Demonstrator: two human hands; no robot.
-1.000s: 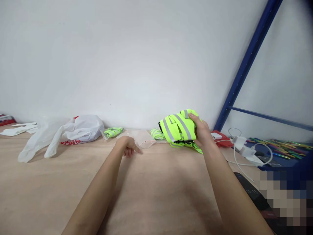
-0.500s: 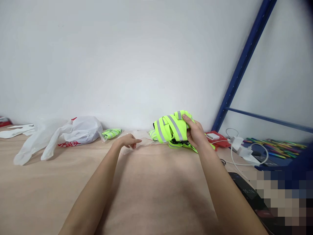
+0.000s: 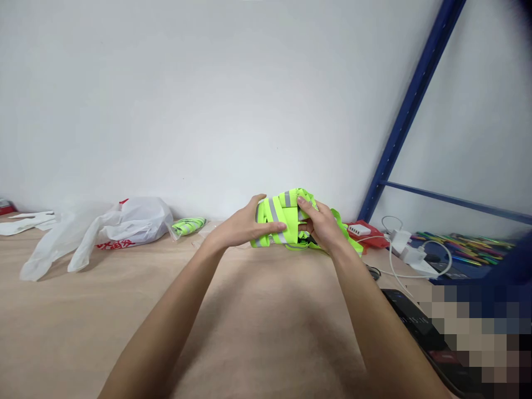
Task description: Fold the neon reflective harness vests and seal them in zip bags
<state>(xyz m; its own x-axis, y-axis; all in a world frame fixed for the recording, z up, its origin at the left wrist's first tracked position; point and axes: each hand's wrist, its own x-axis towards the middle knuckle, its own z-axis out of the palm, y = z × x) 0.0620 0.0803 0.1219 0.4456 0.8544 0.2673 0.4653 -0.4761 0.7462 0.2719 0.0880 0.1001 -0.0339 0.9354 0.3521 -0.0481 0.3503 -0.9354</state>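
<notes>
While the left hand and right hand pinch one neon strap bundle, one bagged bundle leftward.

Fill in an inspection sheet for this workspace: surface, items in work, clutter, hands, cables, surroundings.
Surface: tan tabletop, with shadows of the arms across it.
Items in work: yellow-green reflective strap bundle, partly loose at its right; bagged reflective bundle lying left of it.
Clutter: white plastic bag with red print at left; red package and black phone at right.
Hands: left hand and right hand both hold the strap bundle.
Cables: white cables loop loosely around white adapters.
Surroundings: pale wall behind; blue metal frame at right.
</notes>
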